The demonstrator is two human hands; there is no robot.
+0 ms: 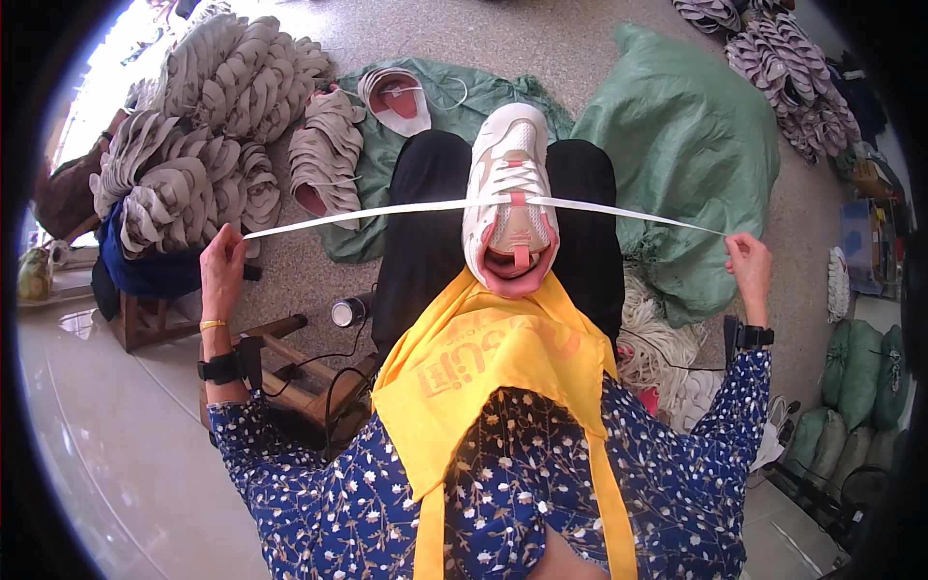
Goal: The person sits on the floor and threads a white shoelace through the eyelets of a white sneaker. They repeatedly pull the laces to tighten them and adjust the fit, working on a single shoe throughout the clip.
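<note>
A white, beige and pink sneaker point(511, 203) rests on my lap, its toe pointing away from me and its pink-lined opening toward me. White shoelace point(387, 210) crosses the lower rows of the tongue and stretches out to both sides. At the left, my left hand point(222, 269) is closed in a pinch on one lace end. My right hand point(749, 268) pinches the other end, far out to the right. Both lace halves run nearly straight, sloping down a little toward the hands. A yellow apron point(493, 338) lies under the shoe's heel.
Bundles of grey shoe uppers point(232, 87) are stacked at the far left. One loose upper point(394, 100) lies on green sheeting point(454, 82). A large green sack point(677, 145) stands to the right, with white laces point(652, 333) heaped below it. A wooden stool point(290, 362) is near my left arm.
</note>
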